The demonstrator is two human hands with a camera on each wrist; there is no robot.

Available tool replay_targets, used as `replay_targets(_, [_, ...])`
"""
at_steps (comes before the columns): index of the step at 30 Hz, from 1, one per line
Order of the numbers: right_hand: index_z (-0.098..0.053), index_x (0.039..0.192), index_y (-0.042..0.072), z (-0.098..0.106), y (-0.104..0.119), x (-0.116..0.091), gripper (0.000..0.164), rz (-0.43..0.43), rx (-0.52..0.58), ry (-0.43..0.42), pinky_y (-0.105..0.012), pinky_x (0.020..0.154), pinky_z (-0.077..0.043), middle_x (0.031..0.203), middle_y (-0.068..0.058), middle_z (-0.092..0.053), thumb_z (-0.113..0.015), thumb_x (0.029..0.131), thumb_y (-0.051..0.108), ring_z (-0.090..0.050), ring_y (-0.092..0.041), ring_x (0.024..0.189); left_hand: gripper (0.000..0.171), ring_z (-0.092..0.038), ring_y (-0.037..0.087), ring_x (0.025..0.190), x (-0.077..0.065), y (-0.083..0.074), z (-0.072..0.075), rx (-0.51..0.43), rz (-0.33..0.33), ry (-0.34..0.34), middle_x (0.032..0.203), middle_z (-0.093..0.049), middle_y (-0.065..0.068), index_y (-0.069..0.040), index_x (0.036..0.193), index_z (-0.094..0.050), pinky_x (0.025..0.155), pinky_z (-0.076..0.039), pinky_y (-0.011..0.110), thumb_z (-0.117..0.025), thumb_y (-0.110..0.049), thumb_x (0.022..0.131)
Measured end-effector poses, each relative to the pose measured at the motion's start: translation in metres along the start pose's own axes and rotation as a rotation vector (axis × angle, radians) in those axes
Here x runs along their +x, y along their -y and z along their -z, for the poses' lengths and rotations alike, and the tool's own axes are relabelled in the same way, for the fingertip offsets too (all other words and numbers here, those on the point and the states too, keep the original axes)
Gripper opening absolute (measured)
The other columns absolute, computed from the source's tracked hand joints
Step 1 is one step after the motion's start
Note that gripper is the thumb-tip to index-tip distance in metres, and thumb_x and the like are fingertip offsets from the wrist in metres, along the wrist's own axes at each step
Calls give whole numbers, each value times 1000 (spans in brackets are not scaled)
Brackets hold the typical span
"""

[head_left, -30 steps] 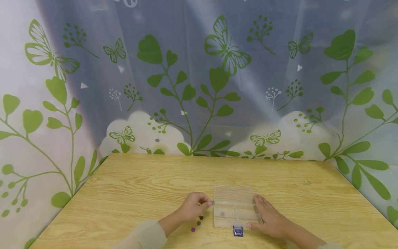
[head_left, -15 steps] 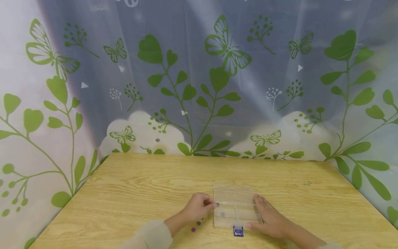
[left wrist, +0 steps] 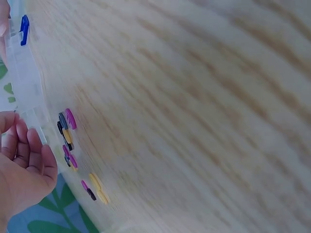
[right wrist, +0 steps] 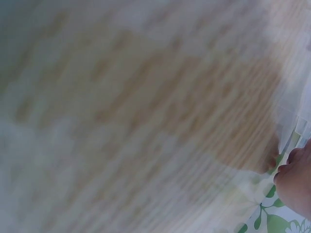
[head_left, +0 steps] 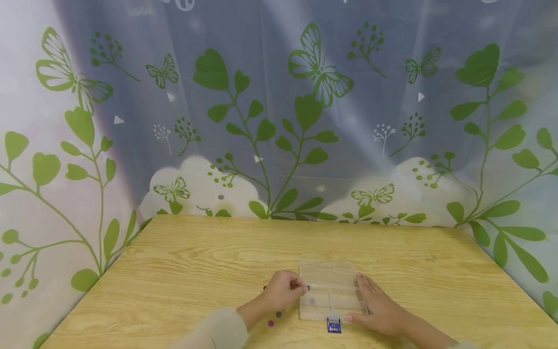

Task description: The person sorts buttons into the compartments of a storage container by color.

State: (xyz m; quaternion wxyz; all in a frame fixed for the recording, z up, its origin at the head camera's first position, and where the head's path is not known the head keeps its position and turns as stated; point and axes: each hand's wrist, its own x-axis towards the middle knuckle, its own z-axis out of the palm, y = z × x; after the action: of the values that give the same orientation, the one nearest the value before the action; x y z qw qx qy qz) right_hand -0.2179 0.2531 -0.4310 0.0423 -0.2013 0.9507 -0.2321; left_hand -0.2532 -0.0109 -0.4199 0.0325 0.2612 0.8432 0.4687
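Observation:
My left hand point(head_left: 284, 292) pinches a small dark grey button point(head_left: 308, 288) between thumb and fingertips, over the left part of a clear plastic box point(head_left: 344, 293) with dividers. Another grey button point(head_left: 312, 301) shows in the box's front left compartment. At the box's front edge sticks out a blue latch point(head_left: 333, 325). My right hand point(head_left: 383, 306) rests against the right side of the box, fingers extended, with its thumb at the front edge. Below the left hand, a magenta button point(head_left: 271, 323) and a grey button point(head_left: 278, 314) lie on the table.
In the left wrist view, several more buttons lie in loose clusters, among them a yellow button point(left wrist: 95, 181) and a black button point(left wrist: 91, 194). The wood-grain table point(head_left: 209, 252) ends at a curtain point(head_left: 279, 121) printed with leaves and butterflies.
My left hand has moved a little right, carrying the grey button from the box's left edge to over the box. The right hand stays in place against the box.

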Motion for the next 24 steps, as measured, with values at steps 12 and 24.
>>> replay_targets(12, [-11, 141, -15, 1, 1, -1, 100, 0, 6, 3, -60, 108, -15, 148, -34, -10, -55, 85, 55, -11, -50, 136, 8, -43, 2, 58, -1, -2, 1, 61, 19, 20, 68, -60, 3, -1, 75, -66, 53, -39, 13, -65, -4, 82])
replay_targets(24, [-12, 141, -14, 0, 0, 0, 100, -11, -4, 3, -59, 109, -15, 148, -33, -11, -55, 85, 56, -12, -49, 137, 5, -47, 0, 63, -1, -1, 6, 61, -25, 35, 72, -64, 7, 2, 77, -67, 59, -43, 13, -65, -2, 81])
